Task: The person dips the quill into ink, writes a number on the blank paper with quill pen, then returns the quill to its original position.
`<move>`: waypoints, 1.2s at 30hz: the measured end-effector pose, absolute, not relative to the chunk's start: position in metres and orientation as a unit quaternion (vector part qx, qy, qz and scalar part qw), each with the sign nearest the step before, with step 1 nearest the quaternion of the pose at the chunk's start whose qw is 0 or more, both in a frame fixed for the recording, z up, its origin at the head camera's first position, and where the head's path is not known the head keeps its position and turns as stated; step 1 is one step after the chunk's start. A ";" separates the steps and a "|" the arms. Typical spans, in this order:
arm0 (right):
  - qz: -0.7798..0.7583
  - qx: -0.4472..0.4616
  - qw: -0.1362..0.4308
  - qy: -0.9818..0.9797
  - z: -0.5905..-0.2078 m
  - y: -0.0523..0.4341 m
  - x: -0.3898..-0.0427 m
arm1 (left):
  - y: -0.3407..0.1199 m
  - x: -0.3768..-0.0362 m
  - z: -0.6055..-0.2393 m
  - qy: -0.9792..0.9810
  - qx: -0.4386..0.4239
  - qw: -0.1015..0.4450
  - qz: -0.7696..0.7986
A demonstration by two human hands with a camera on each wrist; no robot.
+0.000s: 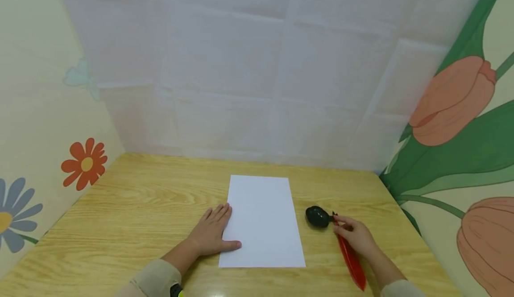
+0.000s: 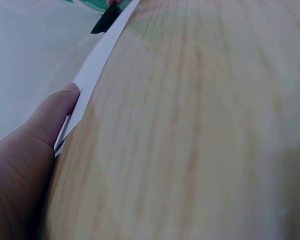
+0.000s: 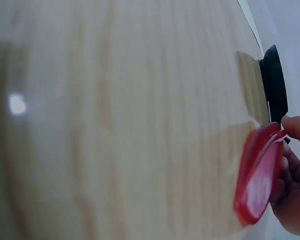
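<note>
A white sheet of paper [image 1: 263,225] lies on the wooden table. My left hand [image 1: 210,234] rests along its left edge with fingers extended, the thumb [image 2: 57,112] on the sheet. To the right of the paper, my right hand [image 1: 357,237] pinches a spoon-like thing near its narrow middle between thumb and fingers. Its rounded glossy black end [image 1: 317,216] points left toward the paper. The long red part [image 1: 352,261] slants down toward me, with a shiny hollowed face in the right wrist view. The hand partly hides where black and red meet; I cannot tell whether they are one piece.
The wood-grain table [image 1: 160,190] reaches back to a white hanging sheet [image 1: 257,87]. Walls with painted flowers stand at left and right. A light-coloured sleeve [image 1: 154,279] covers my left forearm, and a small black and yellow item [image 1: 176,290] shows beside its cuff.
</note>
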State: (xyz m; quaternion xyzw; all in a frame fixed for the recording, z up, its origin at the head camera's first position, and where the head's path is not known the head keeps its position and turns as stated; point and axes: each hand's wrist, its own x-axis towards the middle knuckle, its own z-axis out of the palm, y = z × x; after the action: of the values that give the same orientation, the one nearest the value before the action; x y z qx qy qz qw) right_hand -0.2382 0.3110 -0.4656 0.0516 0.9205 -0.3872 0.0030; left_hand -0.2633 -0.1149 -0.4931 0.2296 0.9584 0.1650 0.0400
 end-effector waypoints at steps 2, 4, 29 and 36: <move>-0.390 0.055 0.002 0.919 -0.465 0.311 -0.237 | -0.115 -0.263 -0.491 0.958 0.231 0.045 0.165; -0.397 0.061 0.002 0.916 -0.464 0.310 -0.237 | -0.114 -0.262 -0.489 0.957 0.233 0.049 0.168; -0.433 0.065 -0.034 0.899 -0.450 0.305 -0.232 | -0.115 -0.262 -0.492 0.957 0.231 0.040 0.172; -0.490 0.061 -0.031 0.869 -0.444 0.301 -0.229 | -0.116 -0.262 -0.491 0.954 0.237 0.041 0.179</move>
State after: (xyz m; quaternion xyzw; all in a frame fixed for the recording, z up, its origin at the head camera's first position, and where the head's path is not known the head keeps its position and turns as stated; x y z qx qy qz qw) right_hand -0.2290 0.3005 -0.4439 0.0606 0.8692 -0.4898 -0.0307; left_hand -0.2622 -0.1162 -0.4907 0.2375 0.9539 0.1788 0.0414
